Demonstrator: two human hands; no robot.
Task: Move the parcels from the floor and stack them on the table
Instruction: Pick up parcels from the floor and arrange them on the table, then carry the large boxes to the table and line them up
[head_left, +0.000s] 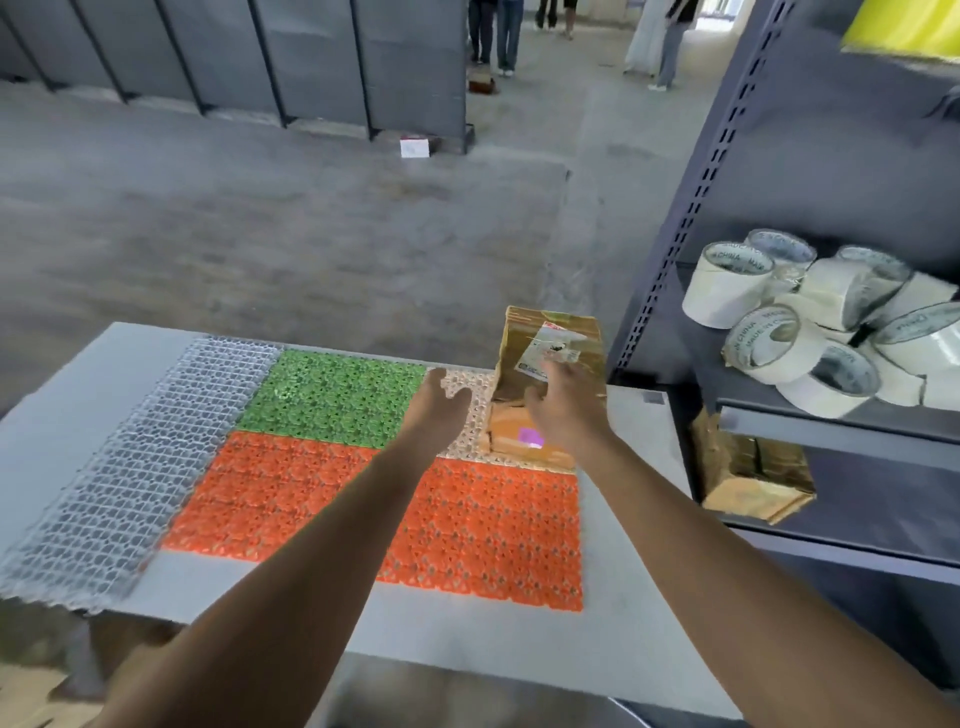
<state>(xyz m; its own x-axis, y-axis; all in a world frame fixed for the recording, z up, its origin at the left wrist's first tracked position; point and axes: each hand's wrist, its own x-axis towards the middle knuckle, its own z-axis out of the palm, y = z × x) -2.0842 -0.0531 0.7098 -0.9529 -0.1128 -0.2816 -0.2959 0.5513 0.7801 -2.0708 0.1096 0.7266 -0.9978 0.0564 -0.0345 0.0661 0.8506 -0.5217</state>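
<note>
White tape rolls (727, 291) crowd the shelf (831, 431) beside the surface (62, 410). At its far corner the upper parcel (550, 332) stands on the lower parcel (511, 441). Left hand (441, 408) and right hand (566, 415) reach toward them, fingers (563, 379) loose, gripping nothing.

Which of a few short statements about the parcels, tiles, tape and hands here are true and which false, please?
1. The upper parcel carries a white label. True.
2. The tape rolls lie on the table. False: they sit on the shelf to the right.
3. The green tile lies nearer the person than the orange tile. False: the orange one is nearer.
4. The left hand holds nothing. True.
5. The upper parcel rests on a lower parcel. True.
</note>
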